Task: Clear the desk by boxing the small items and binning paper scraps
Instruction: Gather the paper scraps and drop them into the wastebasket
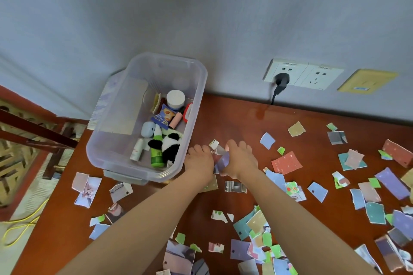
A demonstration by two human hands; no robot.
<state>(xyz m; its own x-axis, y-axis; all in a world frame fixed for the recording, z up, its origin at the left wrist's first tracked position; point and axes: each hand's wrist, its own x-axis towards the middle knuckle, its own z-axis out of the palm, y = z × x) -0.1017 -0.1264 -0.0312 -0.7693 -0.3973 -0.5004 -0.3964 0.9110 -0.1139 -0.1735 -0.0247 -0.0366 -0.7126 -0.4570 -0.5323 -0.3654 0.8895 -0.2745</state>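
Observation:
A clear plastic box [196, 105] stands at the desk's back left, holding small items: a panda toy [170, 145], a green bottle [156, 154], a white jar [175, 98] and others. Just right of the box, my left hand [199, 161] and my right hand [240, 158] lie close together, fingers curled round a small bunch of paper scraps [220, 158] between them. Coloured paper scraps, such as a red one [286, 162], lie scattered over the brown desk [234, 118].
Wall sockets [301, 75] with a black plug [282, 80] sit on the wall behind the desk. A yellow plate [366, 81] is further right. The desk's left edge drops to a floor with a yellow cable [20, 227] and wooden furniture.

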